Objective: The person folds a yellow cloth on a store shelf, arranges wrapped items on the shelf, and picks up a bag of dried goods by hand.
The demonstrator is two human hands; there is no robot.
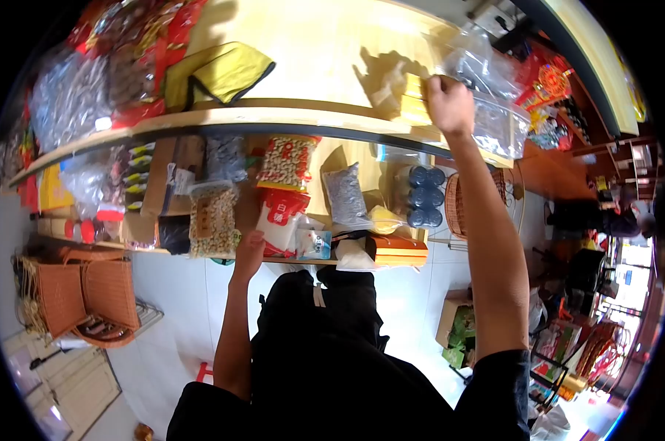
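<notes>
My right hand (450, 106) is closed on a small yellow packet (415, 99), near the front edge of the upper shelf (310, 44). Its shadow falls on the wood to the left. Lower down, my left hand (249, 255) is at the front of the lower shelf, beside a red and white bag of sugar (279, 220). Its fingers are bunched and partly hidden, and I cannot see whether they grip anything. Left of that hand leans a clear bag of nuts or beans (213, 219). A yellow cloth (229, 71) with dark edging lies folded on the upper shelf.
The lower shelf also holds a red-topped bag of pistachio-like nuts (288, 163), a grey bag (345, 195), dark-lidded jars (425, 197) and an orange box (398, 251). Clear plastic bags (498, 121) lie right of my right hand. A woven chair (90, 298) stands at left.
</notes>
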